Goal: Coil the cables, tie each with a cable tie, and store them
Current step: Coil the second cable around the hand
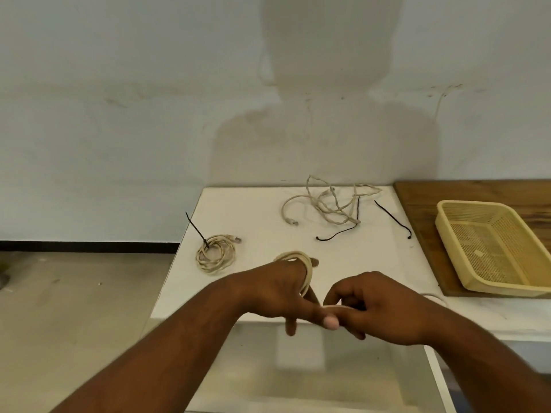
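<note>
The coil (298,256) may spring loose and slip off the left hand (277,290) if the right hand (375,305) slackens the strand (337,307), as no tie binds it and the ties (337,234) lie well apart. The left hand grips the coil above the table (253,210) edge. The right hand's curled fingers pinch the strand beside the left thumb.

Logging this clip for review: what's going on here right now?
A person is coiling a beige cable: its loops wrap the left hand while the right hand pinches the strand feeding in. One coiled cable, bound with a black cable tie, lies on the white table. A tangled cable and two loose cable ties lie farther back. The yellow basket on the right holds no cables.
</note>
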